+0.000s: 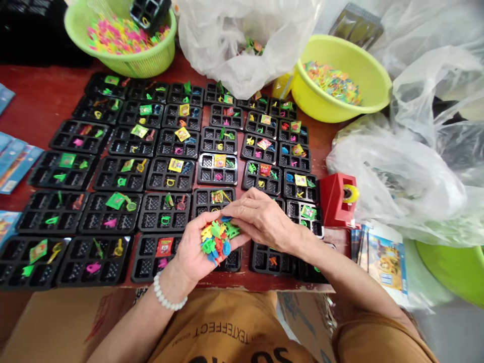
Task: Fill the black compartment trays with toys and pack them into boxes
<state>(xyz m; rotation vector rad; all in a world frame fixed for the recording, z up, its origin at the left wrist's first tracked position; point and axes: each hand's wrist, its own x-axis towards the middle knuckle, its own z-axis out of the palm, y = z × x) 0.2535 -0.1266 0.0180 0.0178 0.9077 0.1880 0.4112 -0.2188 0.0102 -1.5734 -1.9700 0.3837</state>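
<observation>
My left hand point(189, 254) is palm up at the table's front edge, cupping a heap of small plastic toys point(215, 241) in yellow, green, red and blue. A white bead bracelet circles that wrist. Over the heap, my right hand point(262, 219) reaches in from the right with its fingers bunched at the toys. Its fingertips are hidden, so what they pinch cannot be seen. Both hands are above black compartment trays point(206, 176) set in rows. Many trays hold a small coloured packet point(164, 246) and a few plastic toys; my hands partly cover the nearest ones.
At the back stand a green basket point(124, 63) of small pieces, a white plastic bag point(227, 70), and a yellow basin point(342, 113) of pieces. A red tape dispenser point(333, 201), printed cards point(385, 259) and clear plastic bags point(397, 171) are at the right. Blue printed packs point(18, 164) lie left.
</observation>
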